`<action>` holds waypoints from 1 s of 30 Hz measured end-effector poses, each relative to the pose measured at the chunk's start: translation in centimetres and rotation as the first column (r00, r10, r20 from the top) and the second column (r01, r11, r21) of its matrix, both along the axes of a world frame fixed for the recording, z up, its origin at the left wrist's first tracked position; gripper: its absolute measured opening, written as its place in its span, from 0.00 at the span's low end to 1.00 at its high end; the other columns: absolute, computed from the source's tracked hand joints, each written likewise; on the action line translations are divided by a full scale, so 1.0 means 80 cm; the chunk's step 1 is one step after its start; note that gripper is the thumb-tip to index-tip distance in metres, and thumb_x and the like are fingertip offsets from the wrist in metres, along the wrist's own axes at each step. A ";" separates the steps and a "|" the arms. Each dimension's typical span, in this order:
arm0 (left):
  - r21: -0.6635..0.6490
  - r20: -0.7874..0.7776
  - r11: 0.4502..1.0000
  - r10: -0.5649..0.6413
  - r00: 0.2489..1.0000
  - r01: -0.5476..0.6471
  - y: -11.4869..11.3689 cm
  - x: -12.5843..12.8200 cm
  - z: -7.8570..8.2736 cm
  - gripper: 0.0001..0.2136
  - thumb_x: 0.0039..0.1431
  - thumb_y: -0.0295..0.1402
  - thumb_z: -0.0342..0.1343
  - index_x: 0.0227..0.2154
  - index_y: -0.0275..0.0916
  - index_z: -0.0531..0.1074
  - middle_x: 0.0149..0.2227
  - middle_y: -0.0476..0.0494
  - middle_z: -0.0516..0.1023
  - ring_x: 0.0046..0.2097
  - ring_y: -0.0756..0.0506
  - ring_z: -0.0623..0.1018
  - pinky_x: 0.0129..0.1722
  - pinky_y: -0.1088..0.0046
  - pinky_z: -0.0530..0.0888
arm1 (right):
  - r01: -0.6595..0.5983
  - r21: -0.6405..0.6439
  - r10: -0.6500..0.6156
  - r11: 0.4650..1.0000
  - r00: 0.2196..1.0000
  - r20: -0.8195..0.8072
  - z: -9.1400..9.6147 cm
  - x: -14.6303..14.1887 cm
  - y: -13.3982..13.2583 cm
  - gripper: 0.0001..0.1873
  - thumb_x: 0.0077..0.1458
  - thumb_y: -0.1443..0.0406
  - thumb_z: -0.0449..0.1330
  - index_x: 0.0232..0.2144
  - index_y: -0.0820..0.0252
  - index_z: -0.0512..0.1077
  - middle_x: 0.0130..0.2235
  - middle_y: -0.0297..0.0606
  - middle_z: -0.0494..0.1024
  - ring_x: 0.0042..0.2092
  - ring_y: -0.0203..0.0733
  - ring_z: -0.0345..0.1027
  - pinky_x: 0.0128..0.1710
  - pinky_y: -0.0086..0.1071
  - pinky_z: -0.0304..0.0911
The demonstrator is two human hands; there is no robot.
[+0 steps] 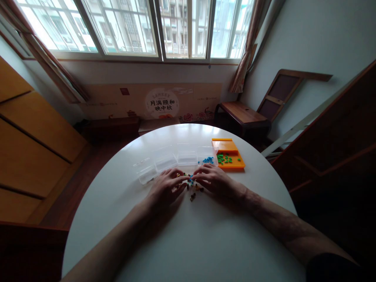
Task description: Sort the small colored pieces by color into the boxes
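Observation:
My left hand (169, 183) rests over a small pile of tiny toy bricks (192, 196), its fingers stretched toward the middle and thumb apart. From the other side my right hand (214, 178) reaches into the same pile, fingers spread and bent down. Blue bricks (190, 181) lie between the two sets of fingertips, close to touching them. Brown, yellowish and dark pieces are scattered around, partly hidden under the fingers. Beyond my right hand, more blue bricks (208, 160) sit in a clear plastic box (202, 150). Green bricks (225, 158) lie in an orange tray (239, 166).
Several clear plastic boxes, among them one at the centre (187, 158) and one at the left (146, 175), stand in an arc behind my hands. Everything sits on a round white table (117, 203). A wooden stool (243, 113) stands beyond the table, below the window.

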State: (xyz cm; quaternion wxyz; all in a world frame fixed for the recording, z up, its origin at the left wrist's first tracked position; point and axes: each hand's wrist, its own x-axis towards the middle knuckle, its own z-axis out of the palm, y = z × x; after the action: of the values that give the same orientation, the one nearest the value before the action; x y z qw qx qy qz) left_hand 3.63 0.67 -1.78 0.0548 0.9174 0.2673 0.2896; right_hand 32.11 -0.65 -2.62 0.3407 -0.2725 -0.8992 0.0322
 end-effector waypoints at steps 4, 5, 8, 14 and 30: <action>-0.009 -0.037 1.000 0.002 0.999 -0.002 -0.002 0.003 0.005 0.13 0.76 0.33 0.57 0.57 0.52 0.81 0.49 0.42 0.82 0.48 0.41 0.81 0.47 0.60 0.77 | 0.015 0.003 -0.015 1.000 1.000 0.011 0.000 0.001 0.000 0.10 0.74 0.67 0.62 0.51 0.50 0.82 0.48 0.39 0.85 0.47 0.46 0.76 0.50 0.41 0.74; -0.010 -0.046 1.000 0.007 0.999 -0.007 -0.002 0.003 0.006 0.13 0.76 0.33 0.58 0.57 0.52 0.81 0.49 0.42 0.82 0.49 0.40 0.81 0.47 0.60 0.77 | 0.018 0.003 -0.018 1.000 1.000 0.013 -0.001 0.001 0.001 0.10 0.73 0.67 0.63 0.51 0.50 0.82 0.48 0.39 0.85 0.47 0.46 0.76 0.50 0.41 0.74; 0.005 -0.071 1.000 0.018 0.997 -0.018 -0.001 0.004 0.004 0.13 0.76 0.32 0.58 0.57 0.52 0.81 0.50 0.43 0.82 0.49 0.40 0.81 0.48 0.60 0.76 | 0.027 -0.005 -0.027 1.000 0.999 0.022 -0.004 0.003 0.002 0.08 0.73 0.65 0.65 0.51 0.50 0.82 0.48 0.39 0.85 0.48 0.46 0.76 0.52 0.42 0.74; 0.017 -0.082 0.999 0.048 0.995 -0.047 -0.001 0.005 -0.001 0.10 0.75 0.34 0.60 0.53 0.49 0.82 0.50 0.43 0.83 0.50 0.40 0.81 0.48 0.60 0.76 | 0.043 -0.035 -0.042 0.998 0.999 0.019 -0.003 0.004 0.002 0.06 0.72 0.63 0.66 0.49 0.51 0.82 0.49 0.38 0.85 0.49 0.46 0.77 0.55 0.44 0.74; -0.022 -0.083 0.999 0.033 0.996 -0.035 -0.003 0.004 0.001 0.05 0.75 0.32 0.57 0.43 0.44 0.78 0.50 0.42 0.83 0.49 0.40 0.81 0.50 0.60 0.75 | 0.269 -0.025 -0.267 0.963 0.933 -0.240 -0.002 0.012 0.006 0.04 0.72 0.65 0.65 0.42 0.52 0.82 0.39 0.37 0.86 0.43 0.47 0.76 0.49 0.43 0.72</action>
State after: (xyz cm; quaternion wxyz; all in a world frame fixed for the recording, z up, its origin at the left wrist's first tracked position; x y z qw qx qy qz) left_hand 3.97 0.44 -1.69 0.0496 0.9232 0.2886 0.2489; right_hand 33.03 -0.20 -2.75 0.4496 -0.3851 -0.8058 0.0148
